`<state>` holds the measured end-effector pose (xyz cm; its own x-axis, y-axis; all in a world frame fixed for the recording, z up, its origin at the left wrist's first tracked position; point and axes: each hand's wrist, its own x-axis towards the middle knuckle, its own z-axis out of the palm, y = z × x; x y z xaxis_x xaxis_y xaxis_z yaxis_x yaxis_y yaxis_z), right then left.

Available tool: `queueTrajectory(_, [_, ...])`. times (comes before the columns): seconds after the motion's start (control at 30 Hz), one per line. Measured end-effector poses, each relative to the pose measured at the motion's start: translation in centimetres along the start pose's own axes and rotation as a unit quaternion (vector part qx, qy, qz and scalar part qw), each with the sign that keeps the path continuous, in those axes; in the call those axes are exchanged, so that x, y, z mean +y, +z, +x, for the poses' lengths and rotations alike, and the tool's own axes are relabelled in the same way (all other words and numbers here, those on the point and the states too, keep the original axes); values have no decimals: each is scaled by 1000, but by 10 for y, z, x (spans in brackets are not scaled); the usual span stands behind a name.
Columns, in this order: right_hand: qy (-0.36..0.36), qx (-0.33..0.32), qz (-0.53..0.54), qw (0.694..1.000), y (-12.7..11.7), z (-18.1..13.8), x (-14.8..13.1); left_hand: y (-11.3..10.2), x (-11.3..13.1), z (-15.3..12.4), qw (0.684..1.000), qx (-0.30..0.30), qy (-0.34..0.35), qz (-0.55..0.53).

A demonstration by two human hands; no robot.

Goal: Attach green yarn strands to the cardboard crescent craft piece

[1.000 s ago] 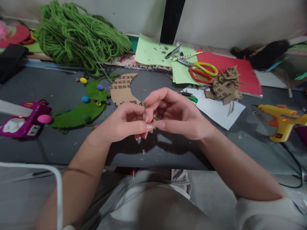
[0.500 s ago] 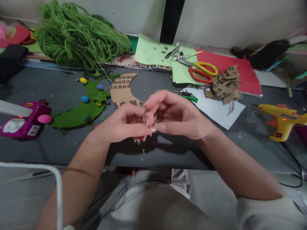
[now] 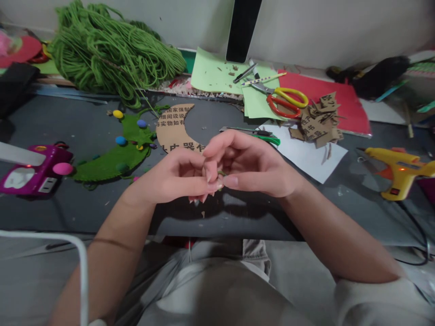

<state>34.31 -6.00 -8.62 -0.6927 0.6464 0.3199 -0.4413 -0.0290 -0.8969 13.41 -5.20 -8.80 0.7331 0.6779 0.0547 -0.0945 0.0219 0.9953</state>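
My left hand (image 3: 178,177) and my right hand (image 3: 260,168) meet above the front of the dark table, thumb tips nearly together. Pinched between their fingertips is a small green piece (image 3: 221,173), mostly hidden by the fingers; its kind cannot be made out. Both hands are closed around it. Just behind them lies a crescent-shaped cardboard cutout (image 3: 173,131) with printed characters. To its left is a green yarn-covered crescent (image 3: 115,165) decorated with coloured balls. A green utility knife (image 3: 268,137) rests behind my right hand.
A large bundle of green yarn (image 3: 108,54) sits at the back left. Scissors (image 3: 287,102) and cardboard scraps (image 3: 319,120) lie at the back right. A yellow glue gun (image 3: 401,170), its light lit, is at the right; a purple power socket (image 3: 37,170) is at the left.
The hands stay in almost the same place, with small finger movements. Slightly more of the green piece shows between the fingertips now.
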Motion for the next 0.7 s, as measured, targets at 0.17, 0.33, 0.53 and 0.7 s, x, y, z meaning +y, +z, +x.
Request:
queueTrajectory(0.17, [-3, -1, 19, 1000, 1, 1, -1, 2, 2, 2, 1000, -2, 6, -6])
queueTrajectory(0.33, [7, 9, 7, 1000, 2, 2, -2, 2, 3, 2, 1000, 3, -2, -5])
queueTrajectory(0.53, [-1, 6, -3, 1000, 0, 1, 2, 3, 5, 1, 1000, -2, -7, -16])
queueTrajectory(0.7, [13, -3, 8, 1000, -1, 0, 1, 2, 5, 1, 1000, -16, -11, -18])
